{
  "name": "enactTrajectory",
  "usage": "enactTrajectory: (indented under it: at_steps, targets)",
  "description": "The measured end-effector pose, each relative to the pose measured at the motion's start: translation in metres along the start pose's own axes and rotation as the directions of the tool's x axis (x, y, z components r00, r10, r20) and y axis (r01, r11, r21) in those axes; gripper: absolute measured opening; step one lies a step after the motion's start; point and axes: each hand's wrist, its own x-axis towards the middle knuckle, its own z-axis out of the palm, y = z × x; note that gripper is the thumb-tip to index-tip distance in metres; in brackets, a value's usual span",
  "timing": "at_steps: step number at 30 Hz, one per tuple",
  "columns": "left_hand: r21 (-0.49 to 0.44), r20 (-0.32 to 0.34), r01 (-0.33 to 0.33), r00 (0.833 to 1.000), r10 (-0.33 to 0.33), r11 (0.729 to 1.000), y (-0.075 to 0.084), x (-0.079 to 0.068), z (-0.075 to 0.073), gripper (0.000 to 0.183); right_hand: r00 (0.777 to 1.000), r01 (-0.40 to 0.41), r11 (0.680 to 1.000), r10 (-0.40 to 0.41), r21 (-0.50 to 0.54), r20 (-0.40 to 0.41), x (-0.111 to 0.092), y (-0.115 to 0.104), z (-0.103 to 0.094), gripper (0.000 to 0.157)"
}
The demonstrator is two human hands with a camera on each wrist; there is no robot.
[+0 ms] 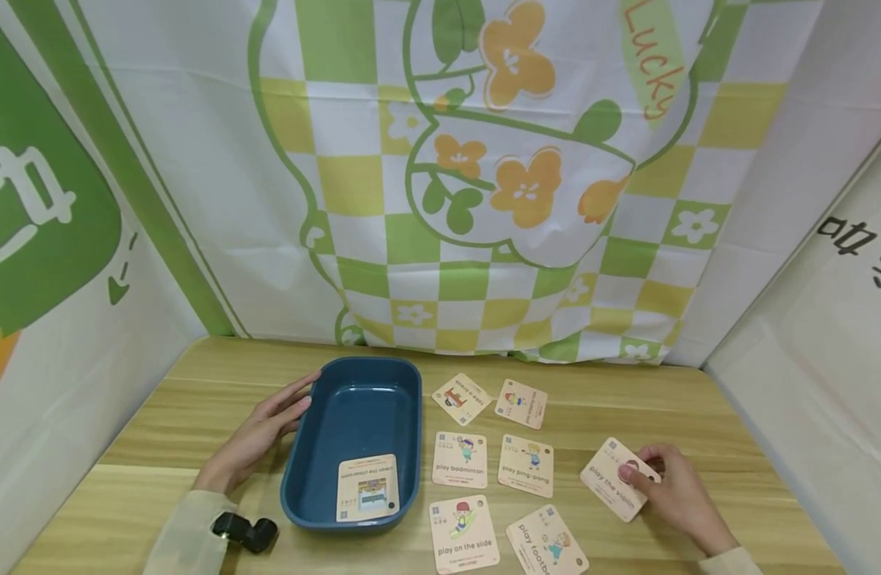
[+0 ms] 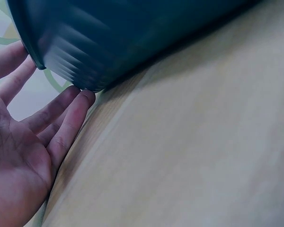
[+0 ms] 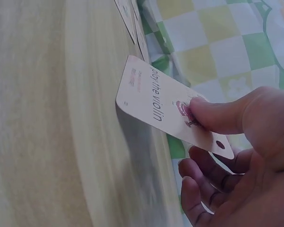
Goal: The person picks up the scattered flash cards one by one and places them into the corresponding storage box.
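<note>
My right hand (image 1: 673,491) pinches a flash card reading "play the violin" (image 1: 607,477) between thumb and fingers. In the right wrist view the thumb lies over the picture on this card (image 3: 142,92), which is tilted above the table. At the left, my left hand (image 1: 263,435) touches the outer side of a blue tray (image 1: 292,463). Its fingers are fairly straight, with fingertips against the tray wall (image 2: 85,52) in the left wrist view. One card, "clean the classroom" (image 1: 368,471), lies upside down to me inside the tray near its front.
Between tray and right hand lie several cards: "take a break" (image 1: 462,399), an upside-down one (image 1: 521,403), "play badminton" (image 1: 459,461), "play ping-pong" (image 1: 526,465), "play on the slide" (image 1: 463,535) and a football card (image 1: 548,543). A patterned cloth (image 1: 469,319) hangs behind the wooden table (image 1: 706,415).
</note>
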Motion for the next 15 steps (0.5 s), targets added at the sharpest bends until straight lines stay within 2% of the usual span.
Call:
enactTrajectory:
  at_steps: [15]
  targets:
    - [0.007, 0.005, 0.0, 1.0, 0.0, 1.0, -0.0003, -0.0008, -0.0005, 0.058, 1.0, 0.003, 1.0, -0.002, 0.009, -0.029, -0.0025, -0.0034, -0.0024, 0.027]
